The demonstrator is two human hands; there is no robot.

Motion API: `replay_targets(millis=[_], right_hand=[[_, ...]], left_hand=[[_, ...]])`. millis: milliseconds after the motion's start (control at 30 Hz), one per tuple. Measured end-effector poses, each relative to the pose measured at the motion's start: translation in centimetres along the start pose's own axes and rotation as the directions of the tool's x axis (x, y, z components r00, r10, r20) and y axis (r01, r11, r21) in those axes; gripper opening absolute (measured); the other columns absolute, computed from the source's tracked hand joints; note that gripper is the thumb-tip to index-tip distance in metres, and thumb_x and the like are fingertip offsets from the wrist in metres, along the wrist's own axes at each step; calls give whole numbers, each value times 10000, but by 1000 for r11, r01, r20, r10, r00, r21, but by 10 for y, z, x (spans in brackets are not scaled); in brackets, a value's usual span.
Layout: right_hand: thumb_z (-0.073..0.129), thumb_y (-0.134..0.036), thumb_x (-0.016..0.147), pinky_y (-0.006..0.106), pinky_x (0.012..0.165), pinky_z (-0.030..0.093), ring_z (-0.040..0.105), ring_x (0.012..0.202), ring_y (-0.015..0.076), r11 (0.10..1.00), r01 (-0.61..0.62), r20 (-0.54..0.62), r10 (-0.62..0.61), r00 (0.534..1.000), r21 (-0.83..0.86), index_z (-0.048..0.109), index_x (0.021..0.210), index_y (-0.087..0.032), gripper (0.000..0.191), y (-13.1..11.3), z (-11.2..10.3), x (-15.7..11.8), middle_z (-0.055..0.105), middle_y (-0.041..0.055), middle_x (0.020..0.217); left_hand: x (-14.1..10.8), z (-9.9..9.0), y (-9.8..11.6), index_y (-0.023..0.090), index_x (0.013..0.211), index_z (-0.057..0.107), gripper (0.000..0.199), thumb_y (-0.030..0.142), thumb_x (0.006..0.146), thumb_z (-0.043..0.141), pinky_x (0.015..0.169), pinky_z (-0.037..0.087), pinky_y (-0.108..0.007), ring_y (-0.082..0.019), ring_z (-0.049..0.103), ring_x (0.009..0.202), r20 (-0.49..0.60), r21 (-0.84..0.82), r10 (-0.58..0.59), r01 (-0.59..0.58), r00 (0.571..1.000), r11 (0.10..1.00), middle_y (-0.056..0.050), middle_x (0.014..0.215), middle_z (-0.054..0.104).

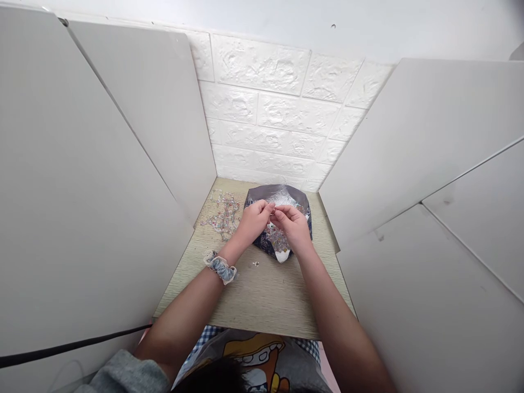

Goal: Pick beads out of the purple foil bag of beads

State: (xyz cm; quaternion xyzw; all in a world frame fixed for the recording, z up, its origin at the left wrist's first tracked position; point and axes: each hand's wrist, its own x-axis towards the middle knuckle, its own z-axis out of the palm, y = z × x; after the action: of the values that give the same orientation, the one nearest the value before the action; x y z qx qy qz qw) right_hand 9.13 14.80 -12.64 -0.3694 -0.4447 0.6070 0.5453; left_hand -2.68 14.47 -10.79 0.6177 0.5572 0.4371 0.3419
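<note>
Grip: left hand (254, 219) and right hand (292, 225) meet fingertip to fingertip, both pinched narrow on something too small to make out, above the mouth of a foil bag (262, 197).

Foil bag: dark outside, silver inside, lying open on the worktop (262, 297). Long axis runs away from the person toward the back wall, the open silver mouth at the far end. Small pale beads show inside it between the wrists.

Bead strands (224, 212): a loose heap just left of the bag, apart from it, near the left hand.

Scrunchie (221, 266): blue-grey, on the left wrist.

Loose small piece (256, 263): alone on the worktop, just right of the scrunchie.

Worktop: pale wood grain, narrow.

Room: white panels (102, 191) close in both sides; white brick-pattern wall (270, 125) behind. A black cable (69, 345) crosses the lower left.
</note>
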Motion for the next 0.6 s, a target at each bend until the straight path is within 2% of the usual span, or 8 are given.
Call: replay_targets(millis=[467, 600], right_hand=[[685, -294, 598, 258, 706, 480, 576, 661, 94, 1000, 6, 16, -6, 1000, 24, 598, 730, -181, 194, 2, 1, 1, 615, -24, 697], [679, -294, 599, 271, 693, 475, 572, 643, 103, 1000, 9, 17, -9, 1000, 16, 592, 720, -177, 190, 1, 1, 0, 611, -22, 675]], left_hand=[[-2, -1, 5, 162, 566, 427, 367, 452, 785, 378, 509, 304, -220, -90, 416, 496, 6, 56, -13, 13, 1000, 998, 31, 478, 446], [-2, 0, 3, 155, 549, 439, 388, 466, 776, 392, 498, 329, -216, -85, 438, 461, 29, 7, -22, 21, 999, 1000, 30, 450, 459]])
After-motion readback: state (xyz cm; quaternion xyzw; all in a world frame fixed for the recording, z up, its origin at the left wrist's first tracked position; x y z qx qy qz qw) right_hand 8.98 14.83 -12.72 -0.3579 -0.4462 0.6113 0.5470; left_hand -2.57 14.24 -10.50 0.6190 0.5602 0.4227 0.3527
